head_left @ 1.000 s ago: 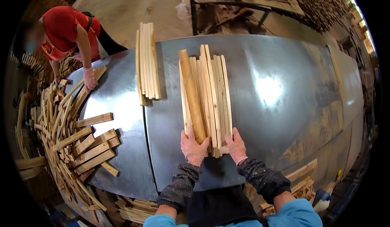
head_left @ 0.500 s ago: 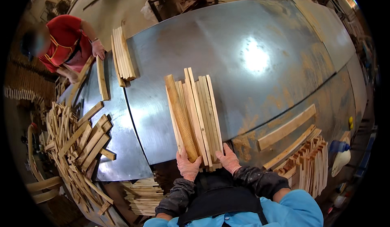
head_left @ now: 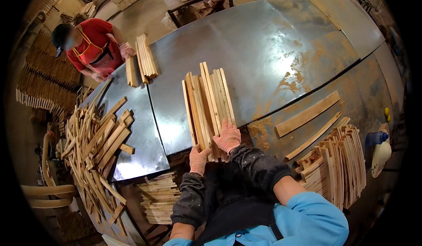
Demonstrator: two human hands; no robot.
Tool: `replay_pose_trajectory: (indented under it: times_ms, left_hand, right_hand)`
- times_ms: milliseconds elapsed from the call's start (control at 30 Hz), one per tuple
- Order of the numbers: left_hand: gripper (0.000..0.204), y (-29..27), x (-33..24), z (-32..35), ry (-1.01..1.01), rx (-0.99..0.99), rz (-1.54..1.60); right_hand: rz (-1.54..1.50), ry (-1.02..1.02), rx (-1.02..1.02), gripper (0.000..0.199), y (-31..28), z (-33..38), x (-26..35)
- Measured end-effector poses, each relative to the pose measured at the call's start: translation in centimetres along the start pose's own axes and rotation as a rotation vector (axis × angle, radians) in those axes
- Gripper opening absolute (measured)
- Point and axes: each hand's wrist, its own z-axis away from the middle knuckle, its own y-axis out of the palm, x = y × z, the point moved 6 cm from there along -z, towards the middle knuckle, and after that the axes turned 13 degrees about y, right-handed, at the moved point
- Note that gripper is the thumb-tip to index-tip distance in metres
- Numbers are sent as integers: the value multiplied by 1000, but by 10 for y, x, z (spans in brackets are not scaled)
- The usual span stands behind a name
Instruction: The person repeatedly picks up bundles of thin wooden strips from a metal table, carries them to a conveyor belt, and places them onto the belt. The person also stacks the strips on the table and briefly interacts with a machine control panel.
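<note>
A bundle of pale wooden strips (head_left: pixel 211 98) lies side by side on the metal table, with near ends at the table's front edge. Some strips stick out farther than others at the far end. My left hand (head_left: pixel 200 159), in a pinkish work glove, grips the near ends of strips on the bundle's left side. Across the tops of the right-hand strips lies my right hand (head_left: pixel 228 137), gloved alike, with thumb and fingers apart. Its fingertips are partly hard to make out against the wood.
A co-worker in red (head_left: pixel 99 48) stands at the far left, a hand on a strip beside a small stack (head_left: pixel 146 59). Loose strips (head_left: pixel 94 158) pile up at left. To the right are a single board (head_left: pixel 307 114), stacked strips (head_left: pixel 336 164) and a blue-capped container (head_left: pixel 376 138).
My right hand has moved from the bundle's right edge onto its top. The tilted left board now sits more upright among the others. My view has shifted, and the co-worker's strip lies closer to the small stack.
</note>
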Motion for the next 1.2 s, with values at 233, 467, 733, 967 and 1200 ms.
replay_pose_trajectory:
  times_ms: [233, 467, 733, 967, 1200]
  left_hand:
    - [52, 17, 28, 37, -75, 182, 337]
    - [58, 35, 64, 91, -245, 396, 564]
    - [48, 41, 82, 83, -104, 441, 326]
    - [47, 41, 44, 129, -142, 801, 506]
    - [37, -15, 102, 122, -257, 618, 592]
  right_hand:
    - [-230, 135, 95, 69, 5, 10, 11]
    - [-449, 129, 249, 57, 37, 98, -44]
    - [-516, 258, 65, 89, 39, 101, -10]
    - [-681, 224, -140, 71, 12, 151, -83]
    - [-400, 219, -536, 77, -52, 330, -263]
